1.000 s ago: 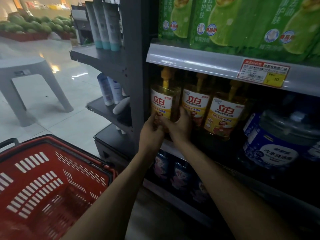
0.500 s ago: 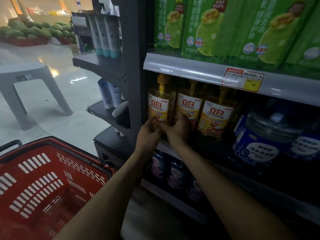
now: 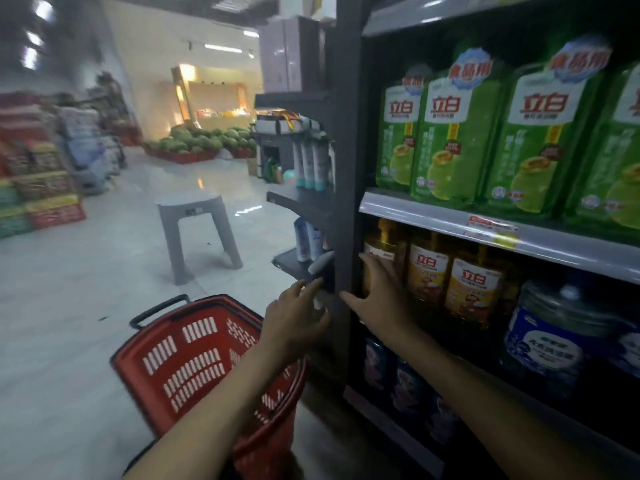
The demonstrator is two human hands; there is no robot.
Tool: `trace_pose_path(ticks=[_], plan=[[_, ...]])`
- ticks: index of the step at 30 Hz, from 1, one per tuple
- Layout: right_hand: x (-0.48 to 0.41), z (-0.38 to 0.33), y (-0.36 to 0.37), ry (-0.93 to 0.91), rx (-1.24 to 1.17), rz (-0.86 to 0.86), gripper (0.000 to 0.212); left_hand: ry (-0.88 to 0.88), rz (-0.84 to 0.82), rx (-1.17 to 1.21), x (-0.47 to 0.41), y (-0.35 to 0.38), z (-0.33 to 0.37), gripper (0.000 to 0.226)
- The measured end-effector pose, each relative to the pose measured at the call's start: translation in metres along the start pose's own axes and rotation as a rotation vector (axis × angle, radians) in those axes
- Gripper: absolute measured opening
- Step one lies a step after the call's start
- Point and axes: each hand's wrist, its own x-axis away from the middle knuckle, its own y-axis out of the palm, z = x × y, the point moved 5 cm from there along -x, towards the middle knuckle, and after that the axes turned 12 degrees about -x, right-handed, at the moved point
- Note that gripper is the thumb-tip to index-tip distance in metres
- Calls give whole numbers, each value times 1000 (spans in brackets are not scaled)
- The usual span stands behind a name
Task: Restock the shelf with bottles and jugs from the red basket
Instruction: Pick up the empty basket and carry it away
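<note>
**Position of the hands.** Your right hand is at the lower shelf. Its fingers are spread and nearly straight, and the palm lies against the front of the leftmost yellow pump bottle. The fingers do not curl round the bottle, so treat this as a touch and not a grip. Your left hand hangs in open air, just left of the dark shelf upright. Its fingers are extended and it holds nothing.

**Position of the bottle.** The bottle stands at the left end of its row, beside the upright. Two matching bottles stand to its right, and a blue jug stands beyond them. Its long axis is vertical, with the pump head at the top. Blur and your fingers hide most of the label, so you cannot confirm that it faces the aisle squarely.

**Governing relation.** The red basket sits on the floor, below and to the left of both hands. Your left hand is the nearer one, because it is directly above the basket's far rim. The right hand must first cross the upright. The basket's long axis runs roughly from you toward the shelf, and its black handle is at the far-left corner.

**Judgement.** The leftmost bottle appears to be placed. The next move is probably a reach down and left into the basket, led by the left hand. Your left forearm hides most of the basket's interior, so you cannot tell what stock remains
</note>
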Motion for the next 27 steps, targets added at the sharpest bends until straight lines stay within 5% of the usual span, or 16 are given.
trace_pose_path(ticks=[4,14,23,27], plan=[[11,-40,21,-102,34,-115,64,-104,27,-138,28,-25,-49,82],[13,-77,121,-58,162,-397,112,-375,23,-207,97,-43,-184,97],[13,-78,190,-72,242,-491,98,-589,-2,-134,131,-7,-261,94],[19,-38,219,-73,274,-526,101,-682,-152,-152,122,41,-270,95]])
